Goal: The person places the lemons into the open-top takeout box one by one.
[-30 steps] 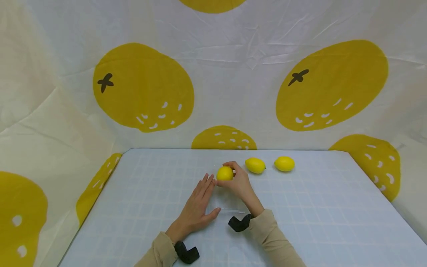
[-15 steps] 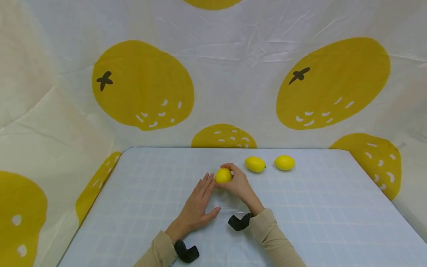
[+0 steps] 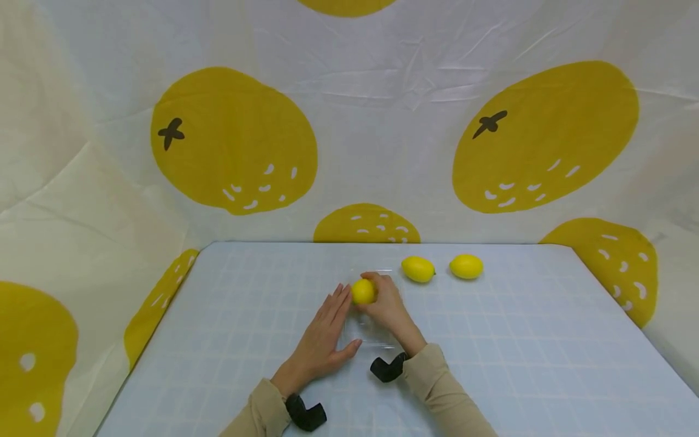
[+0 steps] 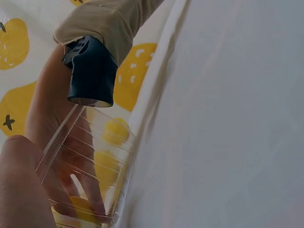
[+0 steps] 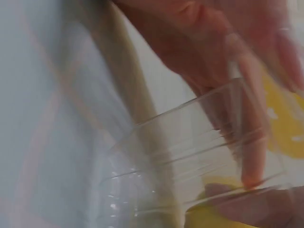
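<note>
One lemon (image 3: 363, 291) is gripped by the right hand (image 3: 386, 303) over a clear tub (image 3: 364, 331), steadied by the flat, open left hand (image 3: 322, 343); it should be lowered gently inside.

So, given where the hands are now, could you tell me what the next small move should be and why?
Probably lower the lemon a little further and let go. The right hand grips it right over the clear plastic container, which the left hand steadies with flat fingers against its side. Two more lemons lie behind on the table.
</note>
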The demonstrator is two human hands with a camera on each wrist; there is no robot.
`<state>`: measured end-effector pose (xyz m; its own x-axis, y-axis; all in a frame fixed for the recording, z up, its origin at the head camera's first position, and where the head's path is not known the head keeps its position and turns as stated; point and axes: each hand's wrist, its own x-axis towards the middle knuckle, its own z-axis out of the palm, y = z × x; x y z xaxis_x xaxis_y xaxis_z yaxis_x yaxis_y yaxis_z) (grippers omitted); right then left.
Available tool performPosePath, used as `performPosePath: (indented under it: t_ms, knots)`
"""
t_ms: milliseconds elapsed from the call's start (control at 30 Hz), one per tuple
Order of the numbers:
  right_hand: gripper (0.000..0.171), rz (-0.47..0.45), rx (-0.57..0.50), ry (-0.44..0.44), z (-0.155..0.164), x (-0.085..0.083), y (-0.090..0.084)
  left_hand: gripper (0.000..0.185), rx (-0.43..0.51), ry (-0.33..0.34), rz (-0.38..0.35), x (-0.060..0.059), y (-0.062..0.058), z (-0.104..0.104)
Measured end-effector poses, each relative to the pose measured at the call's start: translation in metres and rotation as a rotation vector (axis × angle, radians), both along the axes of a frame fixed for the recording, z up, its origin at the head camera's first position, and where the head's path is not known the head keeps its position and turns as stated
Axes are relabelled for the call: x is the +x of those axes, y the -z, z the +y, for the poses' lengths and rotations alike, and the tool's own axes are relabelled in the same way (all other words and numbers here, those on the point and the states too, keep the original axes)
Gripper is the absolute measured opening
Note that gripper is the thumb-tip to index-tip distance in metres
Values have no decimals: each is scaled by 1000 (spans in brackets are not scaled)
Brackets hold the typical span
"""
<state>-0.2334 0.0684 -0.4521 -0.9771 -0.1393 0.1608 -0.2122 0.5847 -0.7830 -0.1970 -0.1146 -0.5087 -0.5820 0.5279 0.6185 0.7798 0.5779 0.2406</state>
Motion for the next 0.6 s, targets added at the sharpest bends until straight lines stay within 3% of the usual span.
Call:
performPosePath:
  t_ms: [200,600]
  knots:
    - [68,-26,47,37,-3,4,-2,79,5,8,-4,1,-1,1]
    - [59,11,157,58,-5,10,-15,80,-5,3,-25,3,-3,0]
